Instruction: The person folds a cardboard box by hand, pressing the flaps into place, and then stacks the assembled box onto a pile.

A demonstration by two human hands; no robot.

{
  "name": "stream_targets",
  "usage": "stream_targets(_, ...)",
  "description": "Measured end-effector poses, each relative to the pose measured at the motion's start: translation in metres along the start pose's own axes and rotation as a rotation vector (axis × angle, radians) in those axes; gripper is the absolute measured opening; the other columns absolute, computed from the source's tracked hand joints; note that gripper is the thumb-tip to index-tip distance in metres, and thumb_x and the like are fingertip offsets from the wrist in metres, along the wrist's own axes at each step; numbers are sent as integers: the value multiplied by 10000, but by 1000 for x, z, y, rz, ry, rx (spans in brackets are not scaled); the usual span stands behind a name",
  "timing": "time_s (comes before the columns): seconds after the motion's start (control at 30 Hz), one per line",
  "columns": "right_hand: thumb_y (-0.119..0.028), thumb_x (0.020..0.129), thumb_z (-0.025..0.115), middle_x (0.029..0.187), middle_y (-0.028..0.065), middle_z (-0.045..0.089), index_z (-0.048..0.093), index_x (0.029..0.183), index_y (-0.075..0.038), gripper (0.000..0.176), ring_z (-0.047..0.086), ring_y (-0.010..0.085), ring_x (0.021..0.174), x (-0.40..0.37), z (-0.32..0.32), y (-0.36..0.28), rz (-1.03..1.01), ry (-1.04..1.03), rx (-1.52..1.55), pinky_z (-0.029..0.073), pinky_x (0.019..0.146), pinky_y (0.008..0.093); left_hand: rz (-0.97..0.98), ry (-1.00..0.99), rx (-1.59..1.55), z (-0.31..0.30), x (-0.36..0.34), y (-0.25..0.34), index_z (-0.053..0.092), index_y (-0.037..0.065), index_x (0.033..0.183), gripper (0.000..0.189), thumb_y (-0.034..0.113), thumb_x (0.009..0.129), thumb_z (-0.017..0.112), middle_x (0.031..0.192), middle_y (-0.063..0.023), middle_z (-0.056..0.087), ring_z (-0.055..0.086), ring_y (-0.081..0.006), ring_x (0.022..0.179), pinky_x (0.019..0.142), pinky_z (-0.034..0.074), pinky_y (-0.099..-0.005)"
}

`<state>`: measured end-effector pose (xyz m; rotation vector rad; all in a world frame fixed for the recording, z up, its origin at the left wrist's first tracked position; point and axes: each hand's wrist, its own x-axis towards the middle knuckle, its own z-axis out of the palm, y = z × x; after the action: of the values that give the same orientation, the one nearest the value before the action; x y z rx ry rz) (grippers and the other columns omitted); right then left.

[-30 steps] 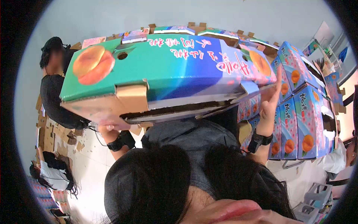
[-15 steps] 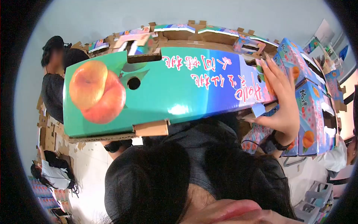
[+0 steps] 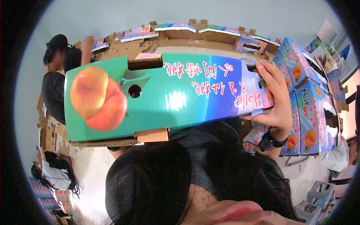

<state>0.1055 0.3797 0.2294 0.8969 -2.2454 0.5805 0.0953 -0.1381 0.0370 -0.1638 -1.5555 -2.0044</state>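
Note:
A long printed peach carton (image 3: 180, 90) lies across in front of my chest, its text upside down to me. Green and blue cover its face, with two peaches at the left end and a cut-out slot along the far edge. My right hand (image 3: 275, 93) grips the right end, fingers over the far corner and thumb on the near side. A dark band circles that wrist. Beneath the left part of the carton, only a bit of my left forearm (image 3: 119, 152) shows; the left hand itself is hidden behind the carton.
Stacked blue peach cartons (image 3: 311, 116) stand close on my right. Flattened cardboard (image 3: 180, 37) lines the far side. A co-worker in dark clothes (image 3: 56, 90) is at the left, another person (image 3: 56, 174) lower left. Grey plastic stools (image 3: 318, 195) stand lower right.
The carton has shifted slightly down in view, and my right hand moved with it. The co-worker at left now has a raised arm, and the light carton seen beyond mine is mostly out of sight.

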Motion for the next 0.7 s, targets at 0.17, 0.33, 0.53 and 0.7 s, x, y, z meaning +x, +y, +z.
stream_targets(0.17,-401,587,857,1347,164,538,565,1300,-58,843,463,400,1280,-12,-1,2,3,166,-316,302,1087,508,-1,24,60,0,-12,-6,582,30,895,362,330,713,670,727,-86,612,621,-222,693,646,520,-331)
stream_targets(0.33,-386,573,861,1380,169,521,558,1312,-63,862,433,401,1318,-3,-13,6,12,170,-263,312,1091,505,-103,-192,-46,-5,0,-4,662,-47,835,420,317,629,693,803,-132,666,624,-235,734,698,492,-352)
stream_targets(0.53,-508,532,828,1316,203,539,525,1346,-41,985,501,395,1225,19,-16,5,24,-126,-108,364,1044,444,112,107,106,25,-6,-2,589,17,1001,613,603,829,647,952,-73,649,612,-214,901,789,494,-370)
stream_targets(0.7,-488,563,811,1219,195,530,464,1387,-11,1014,507,365,1154,18,-12,17,69,-116,-10,347,1046,432,261,-216,188,54,57,38,394,-35,1376,897,405,735,841,1248,-125,586,613,-193,998,778,514,-322)
